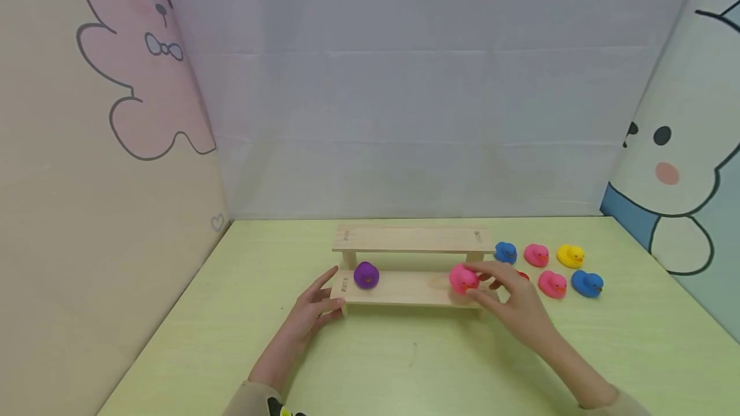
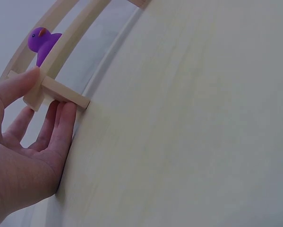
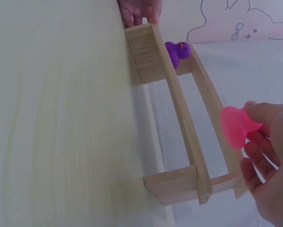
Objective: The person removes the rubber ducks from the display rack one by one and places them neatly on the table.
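Note:
A two-tier wooden shelf stands on the table. On the left part of its lower board sits a purple rubber duck, also seen in both wrist views. My left hand grips the shelf's left end, the thumb at the board and the other fingers around the leg, as the left wrist view shows. At the opposite end my right hand pinches a pink rubber duck between thumb and fingers. In the right wrist view this pink duck is held up beside the boards, clear of the lower one.
Right of the shelf, several more ducks stand on the table: blue, pink and yellow behind, another pink and blue in front. A red one is mostly hidden by my right hand. Cloth walls surround the table.

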The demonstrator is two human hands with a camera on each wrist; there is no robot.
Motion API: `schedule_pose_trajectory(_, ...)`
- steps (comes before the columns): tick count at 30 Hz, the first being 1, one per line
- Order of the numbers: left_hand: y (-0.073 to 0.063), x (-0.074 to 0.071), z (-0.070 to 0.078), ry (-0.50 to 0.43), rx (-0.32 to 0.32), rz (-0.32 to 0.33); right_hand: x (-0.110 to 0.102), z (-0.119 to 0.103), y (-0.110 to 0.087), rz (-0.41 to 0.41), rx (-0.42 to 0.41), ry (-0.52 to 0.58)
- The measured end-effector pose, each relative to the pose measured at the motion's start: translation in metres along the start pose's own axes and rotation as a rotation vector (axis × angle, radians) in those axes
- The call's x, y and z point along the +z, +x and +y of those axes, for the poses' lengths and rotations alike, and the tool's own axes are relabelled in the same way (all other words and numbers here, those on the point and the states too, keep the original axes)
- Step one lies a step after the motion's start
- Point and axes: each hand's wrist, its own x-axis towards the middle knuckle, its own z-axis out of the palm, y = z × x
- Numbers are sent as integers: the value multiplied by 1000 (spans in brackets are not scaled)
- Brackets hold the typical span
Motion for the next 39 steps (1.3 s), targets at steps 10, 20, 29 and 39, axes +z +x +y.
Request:
schedule_pose_trajectory(10,0,0,1,-1,-3,-5,-9,5,-3,-40,104,-44)
schedule_pose_trajectory(20,1,0,2,-13,-10,-1,-24,9,-9,-3,101,-87)
schedule_pose_trajectory(29,1,-1,0,-14,-10,-5,-34,16,-14,26,85,-92)
schedule_pose_trajectory(39,-4,-2,4,-13,1,-19,-47,16,-22,62,123,-146)
